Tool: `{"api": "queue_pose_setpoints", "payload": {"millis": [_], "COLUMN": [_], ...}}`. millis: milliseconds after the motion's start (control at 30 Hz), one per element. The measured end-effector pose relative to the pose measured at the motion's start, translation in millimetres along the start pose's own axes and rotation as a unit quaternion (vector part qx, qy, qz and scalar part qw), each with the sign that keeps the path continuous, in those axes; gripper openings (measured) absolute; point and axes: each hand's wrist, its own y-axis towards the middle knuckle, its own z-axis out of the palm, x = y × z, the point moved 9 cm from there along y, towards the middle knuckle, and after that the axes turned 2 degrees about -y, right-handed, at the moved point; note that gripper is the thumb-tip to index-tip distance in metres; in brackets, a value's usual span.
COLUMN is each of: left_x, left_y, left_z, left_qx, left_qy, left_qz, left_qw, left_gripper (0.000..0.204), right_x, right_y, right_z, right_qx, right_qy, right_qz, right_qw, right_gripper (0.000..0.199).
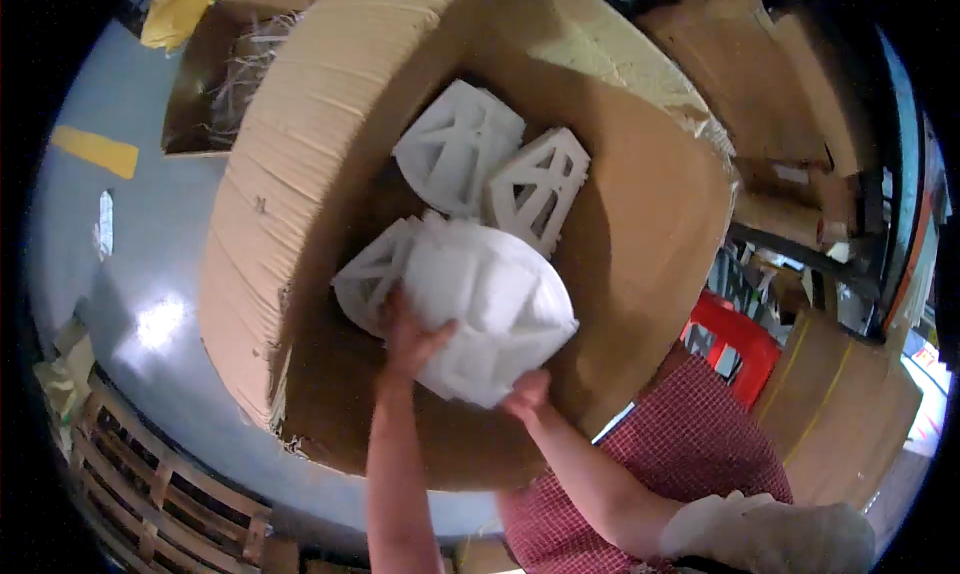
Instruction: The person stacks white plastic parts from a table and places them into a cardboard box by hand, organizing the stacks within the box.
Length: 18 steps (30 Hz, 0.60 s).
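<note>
Inside a large open cardboard box (640, 274), both my hands grip a thick white moulded foam piece (490, 294) with a curved rim. My left hand (408, 334) is closed on its left side, the thumb lying over the top face. At the lower right corner my right hand (527, 394) holds it, fingers mostly hidden underneath. Partly behind the held piece, a similar white foam piece (365, 274) shows at the left. Farther in, a rounded foam piece (460, 144) and a narrower one with openings (540, 189) lean side by side.
A smaller cardboard box (205, 94) with shredded strips stands at the far left. On the floor at the lower left lies a wooden pallet (150, 484). To the right are a red plastic stool (735, 339) and stacked cardboard (840, 404).
</note>
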Motion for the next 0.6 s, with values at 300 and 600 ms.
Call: {"api": "queue_pose_setpoints", "payload": {"millis": [300,600], "left_x": [11.2,36.1], "left_y": [7.5,5.7], "left_z": [63.3,62.0], "left_qx": [0.024,0.031], "left_qy": [0.176,0.282], "left_qz": [-0.061,-0.079], "left_qw": [0.982,0.956], "left_gripper": [0.119,0.126], "right_x": [41.9,-12.7], "right_y": [5.2,11.2], "right_z": [-80.8,-109.8], "right_qx": [-0.06,-0.172], "right_qy": [-0.376,-0.305], "right_qz": [-0.081,0.125], "right_qw": [0.921,0.928], "right_gripper": [0.076,0.038]}}
